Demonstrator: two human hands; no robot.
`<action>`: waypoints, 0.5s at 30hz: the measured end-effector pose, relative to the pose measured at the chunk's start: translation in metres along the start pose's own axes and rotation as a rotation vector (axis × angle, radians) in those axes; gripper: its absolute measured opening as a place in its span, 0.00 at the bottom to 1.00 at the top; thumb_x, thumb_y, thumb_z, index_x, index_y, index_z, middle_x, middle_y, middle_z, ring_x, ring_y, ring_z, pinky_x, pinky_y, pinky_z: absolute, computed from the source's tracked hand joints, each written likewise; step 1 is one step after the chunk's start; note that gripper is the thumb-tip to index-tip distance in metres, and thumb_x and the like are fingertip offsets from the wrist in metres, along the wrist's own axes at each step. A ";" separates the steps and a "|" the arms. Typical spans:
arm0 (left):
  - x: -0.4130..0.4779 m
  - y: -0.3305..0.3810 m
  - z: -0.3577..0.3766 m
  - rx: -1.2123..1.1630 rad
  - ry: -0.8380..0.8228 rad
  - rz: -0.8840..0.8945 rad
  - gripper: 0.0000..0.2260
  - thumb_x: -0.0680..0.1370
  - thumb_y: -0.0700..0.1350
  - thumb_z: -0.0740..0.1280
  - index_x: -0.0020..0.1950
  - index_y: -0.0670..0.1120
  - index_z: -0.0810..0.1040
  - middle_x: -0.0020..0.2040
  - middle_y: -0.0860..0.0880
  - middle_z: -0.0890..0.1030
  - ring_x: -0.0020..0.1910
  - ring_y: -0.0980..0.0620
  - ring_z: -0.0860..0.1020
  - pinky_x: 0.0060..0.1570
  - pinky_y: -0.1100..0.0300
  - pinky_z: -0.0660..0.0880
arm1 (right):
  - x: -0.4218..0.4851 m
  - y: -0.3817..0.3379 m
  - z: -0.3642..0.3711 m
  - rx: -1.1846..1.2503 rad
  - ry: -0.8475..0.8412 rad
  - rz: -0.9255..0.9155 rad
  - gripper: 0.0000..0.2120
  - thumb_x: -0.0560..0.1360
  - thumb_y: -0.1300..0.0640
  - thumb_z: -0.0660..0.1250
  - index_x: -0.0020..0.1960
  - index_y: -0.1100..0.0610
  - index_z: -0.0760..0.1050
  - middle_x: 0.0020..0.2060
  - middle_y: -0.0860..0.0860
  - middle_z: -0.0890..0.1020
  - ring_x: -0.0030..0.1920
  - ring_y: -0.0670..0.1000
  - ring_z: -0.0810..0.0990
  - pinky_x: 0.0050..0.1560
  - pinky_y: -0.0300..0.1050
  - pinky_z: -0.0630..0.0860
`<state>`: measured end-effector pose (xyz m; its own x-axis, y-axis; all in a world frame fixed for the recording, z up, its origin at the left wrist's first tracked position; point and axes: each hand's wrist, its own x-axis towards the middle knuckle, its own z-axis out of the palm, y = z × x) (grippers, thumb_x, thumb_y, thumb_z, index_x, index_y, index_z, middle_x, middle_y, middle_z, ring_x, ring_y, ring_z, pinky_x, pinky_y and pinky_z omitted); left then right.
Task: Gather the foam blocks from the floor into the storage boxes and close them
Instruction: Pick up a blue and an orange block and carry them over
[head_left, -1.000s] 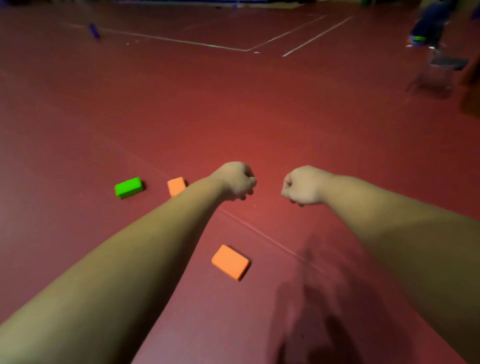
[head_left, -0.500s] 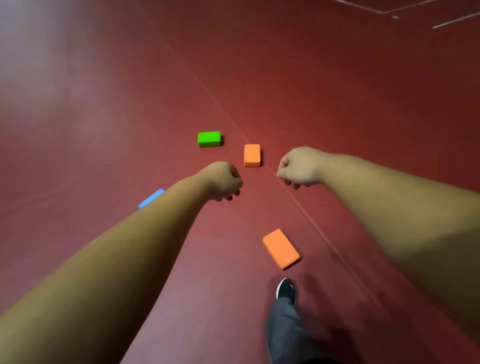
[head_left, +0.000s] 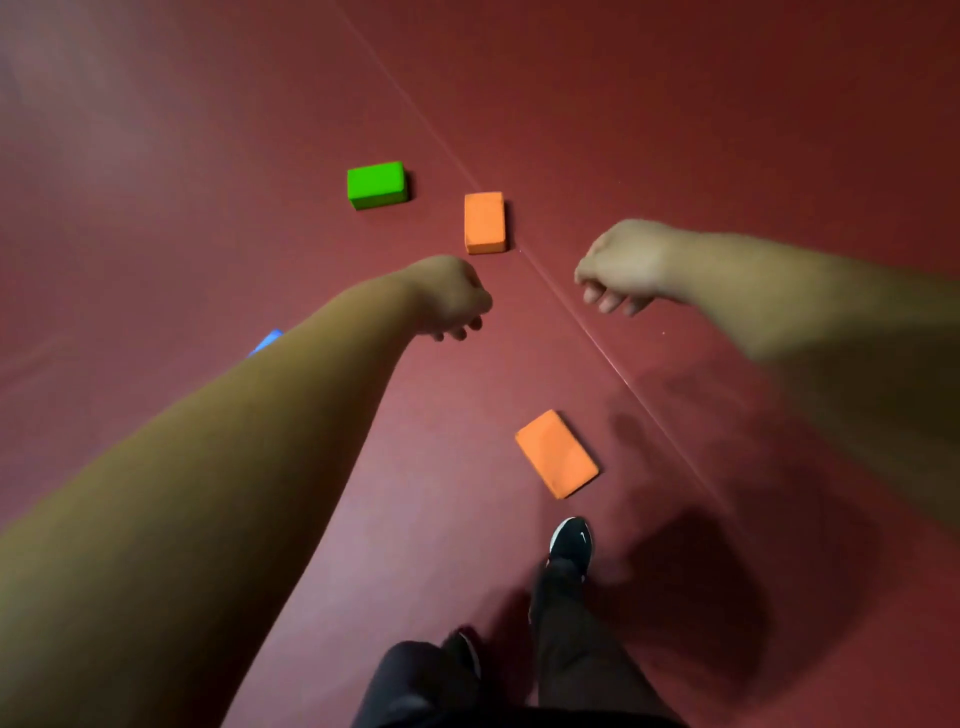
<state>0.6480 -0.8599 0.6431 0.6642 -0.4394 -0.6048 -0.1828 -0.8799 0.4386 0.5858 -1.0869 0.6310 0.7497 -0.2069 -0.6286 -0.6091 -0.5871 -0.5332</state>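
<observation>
Three foam blocks lie in full view on the red floor: a green block (head_left: 376, 184) at the far left, an orange block (head_left: 484, 222) just right of it, and a flat orange block (head_left: 556, 453) nearer, in front of my shoe. A blue block (head_left: 266, 342) peeks out behind my left forearm. My left hand (head_left: 451, 296) hovers below the far orange block, fingers curled in with nothing held. My right hand (head_left: 621, 267) hangs to the right, fingers loosely curled, also holding nothing. No storage box is in view.
A thin seam line (head_left: 597, 340) crosses the floor diagonally between my hands. My black shoe (head_left: 571, 543) and dark trouser legs (head_left: 582, 649) are at the bottom, just short of the near orange block. My shadow falls at the lower right.
The view has tilted down and moved closer to the blocks. My legs and shoe have come into view. My right hand's fingers have loosened slightly.
</observation>
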 end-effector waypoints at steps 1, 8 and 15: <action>0.014 0.003 0.004 -0.021 -0.028 -0.002 0.11 0.83 0.44 0.62 0.59 0.40 0.80 0.50 0.47 0.86 0.44 0.48 0.86 0.45 0.49 0.84 | 0.014 0.008 -0.004 0.018 0.002 0.024 0.12 0.81 0.56 0.63 0.58 0.61 0.80 0.43 0.52 0.86 0.38 0.51 0.85 0.37 0.46 0.78; 0.123 -0.036 0.078 0.001 -0.267 -0.054 0.12 0.83 0.45 0.63 0.58 0.39 0.81 0.52 0.46 0.87 0.47 0.45 0.86 0.49 0.47 0.85 | 0.105 0.074 0.049 0.188 -0.067 0.202 0.09 0.82 0.54 0.62 0.57 0.55 0.77 0.44 0.51 0.85 0.38 0.50 0.83 0.37 0.43 0.76; 0.223 -0.136 0.220 -0.086 -0.472 -0.225 0.13 0.85 0.42 0.61 0.60 0.34 0.79 0.52 0.43 0.86 0.43 0.45 0.85 0.44 0.51 0.80 | 0.190 0.187 0.184 0.321 -0.075 0.407 0.06 0.81 0.55 0.63 0.54 0.54 0.77 0.44 0.53 0.85 0.38 0.51 0.82 0.40 0.44 0.77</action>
<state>0.6613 -0.8775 0.3023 0.2779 -0.2924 -0.9150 -0.0001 -0.9525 0.3044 0.5667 -1.0924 0.3071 0.4220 -0.3047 -0.8538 -0.9049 -0.1990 -0.3763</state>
